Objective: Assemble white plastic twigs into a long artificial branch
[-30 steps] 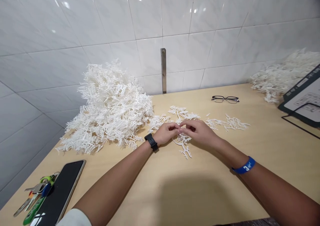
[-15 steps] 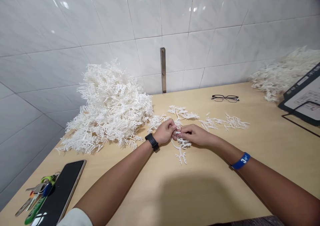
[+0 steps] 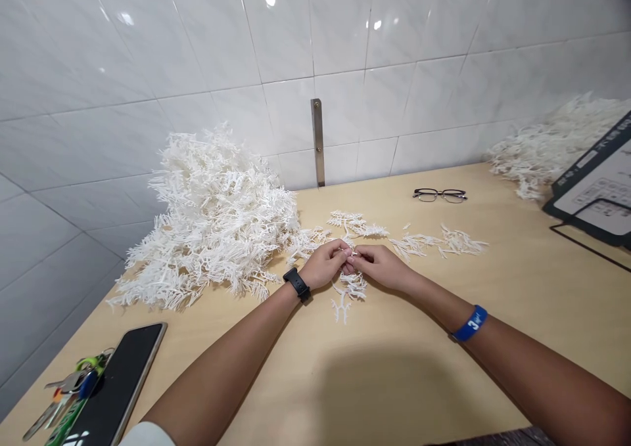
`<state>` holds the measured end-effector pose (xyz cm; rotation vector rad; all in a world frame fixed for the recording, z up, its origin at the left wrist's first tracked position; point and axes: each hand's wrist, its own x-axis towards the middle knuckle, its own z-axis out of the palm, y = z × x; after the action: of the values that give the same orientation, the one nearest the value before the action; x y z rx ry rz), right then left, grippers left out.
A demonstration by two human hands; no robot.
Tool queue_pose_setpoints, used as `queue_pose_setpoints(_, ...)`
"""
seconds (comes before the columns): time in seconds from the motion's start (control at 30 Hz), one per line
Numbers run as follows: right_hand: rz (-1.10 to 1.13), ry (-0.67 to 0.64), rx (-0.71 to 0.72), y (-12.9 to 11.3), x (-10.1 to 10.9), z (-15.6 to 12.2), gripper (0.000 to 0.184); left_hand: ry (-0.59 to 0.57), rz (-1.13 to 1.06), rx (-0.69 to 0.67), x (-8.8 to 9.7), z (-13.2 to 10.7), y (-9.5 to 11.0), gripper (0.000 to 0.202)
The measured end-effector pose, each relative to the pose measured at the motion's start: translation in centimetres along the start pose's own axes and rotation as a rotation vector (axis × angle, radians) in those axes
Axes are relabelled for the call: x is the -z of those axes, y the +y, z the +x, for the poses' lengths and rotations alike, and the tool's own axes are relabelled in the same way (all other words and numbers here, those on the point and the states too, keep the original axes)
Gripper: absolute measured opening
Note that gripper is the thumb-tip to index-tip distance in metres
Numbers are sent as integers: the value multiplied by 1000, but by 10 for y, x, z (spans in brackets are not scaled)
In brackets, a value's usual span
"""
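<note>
My left hand (image 3: 326, 264) and my right hand (image 3: 382, 267) meet fingertip to fingertip over the wooden table (image 3: 394, 367). Both pinch the top of a small white branched plastic sprig (image 3: 346, 293), which hangs down towards me between the wrists. The left wrist wears a black watch (image 3: 297, 283), the right a blue band (image 3: 470, 323). A big heap of the same white sprigs (image 3: 211, 216) lies just left of my hands. Several loose sprigs (image 3: 419, 239) lie just beyond them.
Black-rimmed glasses (image 3: 440, 195) lie near the tiled wall. A second white heap (image 3: 547, 144) and a black-edged board (image 3: 596, 186) sit at the right. A phone (image 3: 116, 383) and keys (image 3: 64, 397) lie at the near left. A metal strip (image 3: 318, 140) stands on the wall.
The hanging sprig has swung leftward, and both hands have shifted slightly left while keeping their pinch. The camera has tilted a little.
</note>
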<state>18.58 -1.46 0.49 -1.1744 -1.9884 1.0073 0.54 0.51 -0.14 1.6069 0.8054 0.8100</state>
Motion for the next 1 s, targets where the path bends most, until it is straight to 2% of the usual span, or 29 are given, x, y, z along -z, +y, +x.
queue_pose_setpoints(0.2,-19,-48,79,-7,1,-2,32,-48,60,-65,0,-2,1,32)
queue_pose_setpoints(0.3,-155,43,72,-11,7,-3,33,-53,54,-46,0,-2,2,32)
queue_pose_setpoints(0.4,-435,203,-108,-14,26,-6,31,-34,70,-3,0,-1,3,31)
queue_pose_setpoints(0.53,-758,220,-440,-11,60,-9,35,-11,49,31,-1,0,2,30)
queue_pose_setpoints(0.6,-801,253,-487,-11,67,-10,41,-1,38,36,-1,1,-1,29)
queue_pose_setpoints(0.63,-769,280,-445,-13,66,-9,42,5,33,38,-1,1,-2,29)
queue_pose_setpoints(0.7,-616,296,-249,-18,56,-9,39,15,23,43,-1,2,-4,28)
queue_pose_setpoints(0.77,-449,193,-8,-24,41,-9,31,20,10,40,-1,2,-4,27)
queue_pose_setpoints(0.83,-376,49,128,-29,26,-11,25,29,4,32,-1,2,-2,26)
queue_pose_setpoints(0.9,-351,-60,139,-31,16,-14,25,40,11,23,0,2,0,24)
queue_pose_setpoints(1.0,-322,-159,61,-30,11,-16,28,38,12,13,-1,0,3,22)
